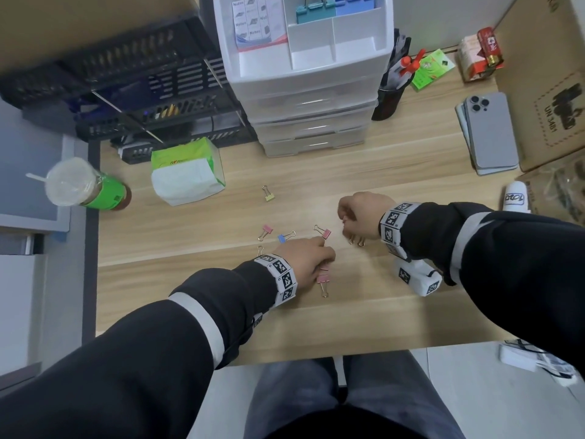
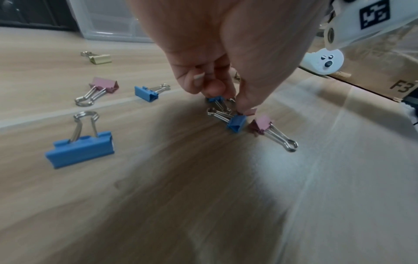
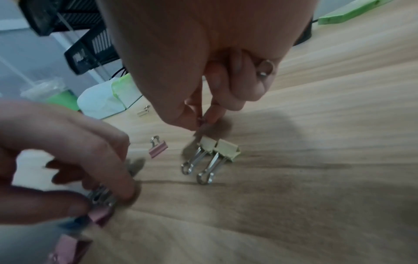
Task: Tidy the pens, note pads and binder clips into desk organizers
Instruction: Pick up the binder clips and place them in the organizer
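Note:
Small binder clips lie loose on the wooden desk (image 1: 395, 172): yellow (image 1: 269, 197), pink (image 1: 266, 230), blue (image 1: 282, 237). My left hand (image 1: 323, 248) reaches down into a cluster and pinches a blue clip (image 2: 213, 99) by its top; another blue clip (image 2: 236, 123) and a pink one (image 2: 260, 125) lie just under the fingers. My right hand (image 1: 345, 223) has a clip's wire handle (image 3: 267, 67) tucked in its curled fingers. Its thumb and forefinger (image 3: 202, 121) pinch a small reddish piece just above two yellow clips (image 3: 219, 146). The white drawer organizer (image 1: 304, 99) holds note pads (image 1: 253, 20) and clips (image 1: 316, 9).
Black mesh trays (image 1: 126, 74) stand at the back left, with a tissue pack (image 1: 186, 172) and a lidded drink cup (image 1: 82, 185) in front. A black pen cup (image 1: 391, 90), a green pad (image 1: 432, 69), stacked phones (image 1: 489, 134) and a cardboard box (image 1: 544, 90) sit at the right.

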